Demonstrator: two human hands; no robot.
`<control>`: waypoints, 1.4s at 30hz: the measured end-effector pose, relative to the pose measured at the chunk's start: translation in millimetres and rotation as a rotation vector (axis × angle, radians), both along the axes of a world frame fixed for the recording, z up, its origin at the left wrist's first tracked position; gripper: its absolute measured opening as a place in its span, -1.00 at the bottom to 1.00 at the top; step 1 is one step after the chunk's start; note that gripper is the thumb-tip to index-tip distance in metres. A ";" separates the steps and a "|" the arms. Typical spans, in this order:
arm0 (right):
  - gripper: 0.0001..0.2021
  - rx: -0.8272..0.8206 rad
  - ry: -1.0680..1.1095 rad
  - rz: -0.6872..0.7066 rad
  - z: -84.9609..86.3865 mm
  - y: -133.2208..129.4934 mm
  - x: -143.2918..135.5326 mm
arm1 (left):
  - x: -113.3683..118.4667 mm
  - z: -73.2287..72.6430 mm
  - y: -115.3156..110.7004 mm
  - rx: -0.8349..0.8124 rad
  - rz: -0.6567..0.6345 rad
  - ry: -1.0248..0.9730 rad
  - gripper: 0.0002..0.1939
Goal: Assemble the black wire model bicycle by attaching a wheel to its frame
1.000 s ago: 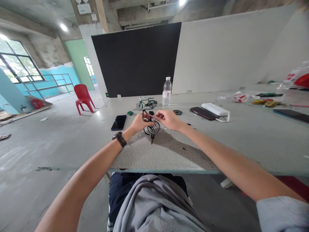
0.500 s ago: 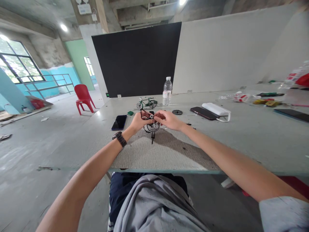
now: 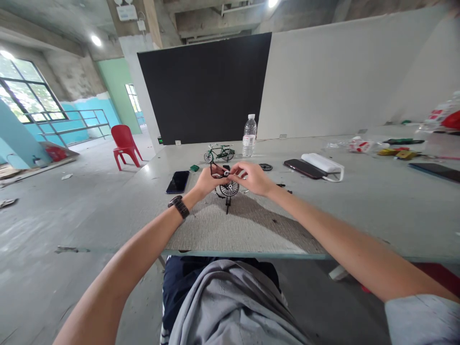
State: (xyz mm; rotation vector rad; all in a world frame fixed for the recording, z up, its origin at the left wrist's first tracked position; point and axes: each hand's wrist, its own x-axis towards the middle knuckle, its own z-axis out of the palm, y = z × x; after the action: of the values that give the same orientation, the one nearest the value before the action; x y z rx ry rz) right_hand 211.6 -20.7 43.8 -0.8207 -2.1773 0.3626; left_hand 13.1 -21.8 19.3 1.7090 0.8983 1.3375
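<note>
A small black model bicycle (image 3: pixel 230 189), partly put together, is held above the table between my two hands. Its spoked wheel faces me, and a thin black part hangs below it. My left hand (image 3: pixel 208 182) is closed around the frame, thumb along the side near a round silver piece. From the other side, the fingertips of my right hand (image 3: pixel 254 178) pinch at the bicycle just above the wheel. Whether a tiny part is between those fingertips is too small to tell. A loose black wheel (image 3: pixel 266 167) lies flat behind my right hand, and small black parts (image 3: pixel 281 185) lie beside it.
Behind my hands stand a green model bicycle (image 3: pixel 219 153) and a plastic water bottle (image 3: pixel 249 136). A phone (image 3: pixel 178 182) and a small green piece (image 3: pixel 194 168) lie left. To the right are a dark phone (image 3: pixel 305 168), a white power bank (image 3: pixel 322 163) and several packages and tools.
My right fingers have shifted slightly at the top of the wheel, with the thumb a little more extended. The left hand keeps its hold, and the bicycle stays almost where it was.
</note>
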 end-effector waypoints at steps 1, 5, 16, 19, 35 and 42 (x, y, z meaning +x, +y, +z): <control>-0.63 0.026 -0.015 -0.011 -0.8 0.5 -0.3 | 0.4 -0.3 0.1 0.007 0.011 0.014 -0.75; -0.66 0.133 -0.027 -0.040 -2.8 1.3 -1.1 | 0.8 -2.1 1.2 0.037 0.035 0.075 -0.77; -0.81 0.258 -0.075 -0.088 1.8 -7.6 -5.3 | 0.6 -4.4 2.5 0.060 0.016 0.212 -0.70; -0.79 0.254 -0.068 -0.111 2.1 -6.2 -5.1 | 1.9 -2.6 -0.4 0.047 0.016 0.218 -0.67; -0.79 0.179 0.004 -0.073 -1.5 3.9 -3.7 | 2.0 -4.8 2.2 0.048 0.024 0.178 -0.70; -0.76 0.157 0.076 -0.004 5.9 -1.0 -3.6 | 5.6 -0.3 -3.5 0.000 -0.017 0.216 -0.76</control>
State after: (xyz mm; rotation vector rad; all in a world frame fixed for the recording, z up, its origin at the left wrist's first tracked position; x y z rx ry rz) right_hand 208.0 -21.7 49.7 -0.7123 -2.1034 0.2136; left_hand 18.7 -25.2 19.0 1.8823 1.0014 1.1574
